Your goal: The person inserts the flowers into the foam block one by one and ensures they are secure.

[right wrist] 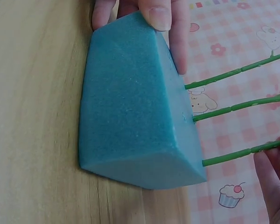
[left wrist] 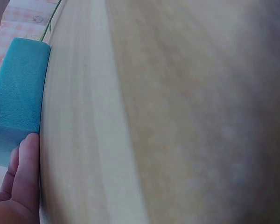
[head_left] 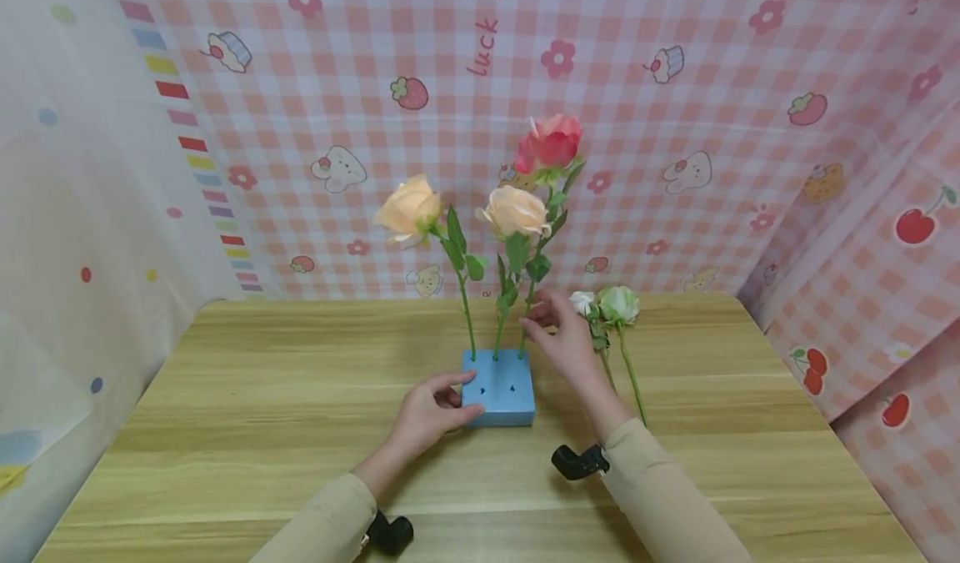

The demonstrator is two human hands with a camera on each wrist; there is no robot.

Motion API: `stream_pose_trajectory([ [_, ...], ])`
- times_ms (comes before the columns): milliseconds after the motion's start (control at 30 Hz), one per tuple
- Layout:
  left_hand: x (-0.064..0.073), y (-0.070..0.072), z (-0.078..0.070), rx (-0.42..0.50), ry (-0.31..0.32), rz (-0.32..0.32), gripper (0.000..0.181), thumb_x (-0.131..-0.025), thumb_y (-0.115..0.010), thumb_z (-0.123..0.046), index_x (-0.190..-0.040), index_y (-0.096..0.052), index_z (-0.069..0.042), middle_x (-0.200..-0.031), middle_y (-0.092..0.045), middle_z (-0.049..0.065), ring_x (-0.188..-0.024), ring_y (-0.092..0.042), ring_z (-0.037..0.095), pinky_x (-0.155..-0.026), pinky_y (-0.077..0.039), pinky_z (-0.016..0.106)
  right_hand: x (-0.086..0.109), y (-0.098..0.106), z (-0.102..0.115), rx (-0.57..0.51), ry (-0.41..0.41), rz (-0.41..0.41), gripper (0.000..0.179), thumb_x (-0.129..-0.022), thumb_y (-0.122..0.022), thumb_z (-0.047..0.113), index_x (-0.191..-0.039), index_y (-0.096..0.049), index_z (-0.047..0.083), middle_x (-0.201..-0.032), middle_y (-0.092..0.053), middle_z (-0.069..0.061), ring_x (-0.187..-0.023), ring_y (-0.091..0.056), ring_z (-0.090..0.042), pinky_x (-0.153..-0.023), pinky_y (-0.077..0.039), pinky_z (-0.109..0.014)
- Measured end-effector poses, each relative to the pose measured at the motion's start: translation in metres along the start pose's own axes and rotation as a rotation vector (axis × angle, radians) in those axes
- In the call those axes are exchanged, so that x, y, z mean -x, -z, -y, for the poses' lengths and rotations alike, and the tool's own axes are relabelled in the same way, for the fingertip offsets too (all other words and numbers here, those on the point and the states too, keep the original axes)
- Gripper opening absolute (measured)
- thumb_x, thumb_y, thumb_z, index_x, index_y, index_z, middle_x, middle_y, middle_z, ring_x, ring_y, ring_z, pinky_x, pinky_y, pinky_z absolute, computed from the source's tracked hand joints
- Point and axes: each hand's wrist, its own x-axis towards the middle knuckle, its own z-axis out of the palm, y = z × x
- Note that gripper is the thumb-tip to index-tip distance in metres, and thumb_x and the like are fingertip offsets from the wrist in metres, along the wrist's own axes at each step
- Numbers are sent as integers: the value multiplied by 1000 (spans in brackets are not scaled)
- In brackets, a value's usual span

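Note:
A blue foam block (head_left: 497, 400) lies on the table with three artificial roses upright in a row along its back edge. Two are peach, the left one (head_left: 411, 210) and the middle one (head_left: 516, 213); the third is a taller pink rose (head_left: 551, 144) at the right. My left hand (head_left: 427, 413) grips the block's left end, its fingers (left wrist: 28, 163) low against the foam in the left wrist view. With thumb and fingers, my right hand (head_left: 566, 338) pinches the pink rose's green stem (right wrist: 233, 156) just above the foam. Two small holes show in the block's top.
To the right, behind my right forearm, lie a green-white rose (head_left: 619, 304) and a white flower (head_left: 582, 301), stems toward me. Black wrist devices (head_left: 579, 463) hang by both sleeves. A pink checked cloth (head_left: 450, 129) stands behind the wooden table (head_left: 300, 379).

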Motion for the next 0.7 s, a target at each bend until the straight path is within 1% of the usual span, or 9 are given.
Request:
stream_pose_trajectory([
  [167, 0, 0, 0, -3, -5, -1, 49, -78, -87, -23, -123, -71, -13, -87, -64, 2, -82, -59, 17, -68, -52, 27, 1, 0, -2, 29, -3, 20, 31, -90, -72, 1, -117, -57, 4, -93, -66, -14, -85, -67, -31, -71, -58, -36],
  [333, 0, 0, 2, -1, -4, -1, 48, -78, -87, -23, -123, -71, -14, -87, -64, 2, -82, -59, 17, -68, -52, 28, 4, -2, -10, 71, 31, 49, 25, -90, -73, 5, -111, -60, 3, -92, -66, -11, -86, -67, -29, -73, -55, -42],
  [467, 0, 0, 2, -8, -5, 3, 49, -78, -86, -24, -123, -71, -13, -88, -64, 2, -82, -59, 17, -68, -52, 28, 8, -3, -16, 74, 50, 67, 22, -90, -72, 4, -108, -61, 2, -91, -65, -10, -86, -67, -29, -73, -55, -44],
  [600, 1, 0, 0, -12, -6, -1, 49, -78, -87, -24, -123, -71, -14, -87, -64, 1, -82, -59, 17, -69, -52, 28, 10, -4, -19, 72, 62, 60, 20, -89, -73, 3, -105, -61, 3, -90, -65, -10, -85, -68, -30, -73, -54, -46],
  [700, 0, -1, 1, -15, -9, -6, 48, -78, -87, -24, -123, -72, -14, -87, -64, 1, -81, -60, 16, -68, -52, 28, 12, -4, -19, 66, 55, 62, 21, -88, -74, 2, -105, -62, 2, -91, -65, -11, -87, -67, -31, -75, -54, -46],
])
